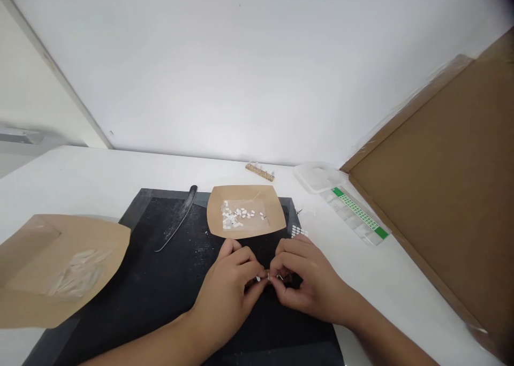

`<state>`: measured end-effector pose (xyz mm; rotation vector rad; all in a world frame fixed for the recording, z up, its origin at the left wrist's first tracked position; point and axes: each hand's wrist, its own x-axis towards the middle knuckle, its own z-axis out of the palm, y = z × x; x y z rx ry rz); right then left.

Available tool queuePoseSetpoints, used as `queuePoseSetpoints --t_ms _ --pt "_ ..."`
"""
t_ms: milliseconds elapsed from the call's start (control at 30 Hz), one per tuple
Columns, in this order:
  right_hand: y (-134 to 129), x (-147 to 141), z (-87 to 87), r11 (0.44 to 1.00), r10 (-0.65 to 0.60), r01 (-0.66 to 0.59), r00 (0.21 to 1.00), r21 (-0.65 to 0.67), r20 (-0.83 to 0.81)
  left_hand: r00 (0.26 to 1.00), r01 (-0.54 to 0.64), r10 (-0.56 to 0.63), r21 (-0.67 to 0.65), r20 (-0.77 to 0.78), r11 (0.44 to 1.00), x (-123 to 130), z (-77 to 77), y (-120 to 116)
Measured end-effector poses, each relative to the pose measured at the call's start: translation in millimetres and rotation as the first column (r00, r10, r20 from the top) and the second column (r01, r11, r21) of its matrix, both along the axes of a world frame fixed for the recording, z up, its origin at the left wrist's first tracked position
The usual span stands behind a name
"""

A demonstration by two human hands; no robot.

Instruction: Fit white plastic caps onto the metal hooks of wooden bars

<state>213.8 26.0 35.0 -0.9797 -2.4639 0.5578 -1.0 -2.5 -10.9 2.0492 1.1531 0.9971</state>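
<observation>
My left hand (227,288) is closed, with thumb and fingertips pinched at the left end of a small brown strip (286,278). Small shiny pieces stand up from the strip, and a white bit shows by the left fingertips. Fingertips of my right hand (311,277) are also pinched together, meeting the left ones over the strip around a tiny piece too small to name. The fingers cover much of the strip. Just beyond, a brown paper tray (277,211) holds many small white oval pieces (242,213).
Under my hands lies a black mat (160,296) with a thin dark curved tool (180,221). A larger paper tray (116,237) with clear packets sits left. Behind are a similar brown strip (259,172), a white plastic container (319,176) and a green-marked packet (359,213). Cardboard (441,195) stands right.
</observation>
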Motion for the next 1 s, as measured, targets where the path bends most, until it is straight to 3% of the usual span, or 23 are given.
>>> queuePoseSetpoints --t_ms 467,700,1000 --pt "3.7 2.9 6.4 0.955 -0.148 0.146 0.989 -0.258 0.012 1.0 0.0 0.0 0.02 -0.032 1.0 1.0 1.6 -1.3" --pt "10.2 4.3 2.7 0.873 -0.203 0.163 0.978 -0.46 -0.038 0.999 0.003 -0.002 0.026 -0.041 1.0 0.2 3.0 -0.9" --pt "9.4 -2.5 2.8 0.898 -0.181 0.15 0.983 -0.414 -0.036 1.0 0.006 -0.006 0.005 -0.027 1.0 0.6 1.9 -0.5"
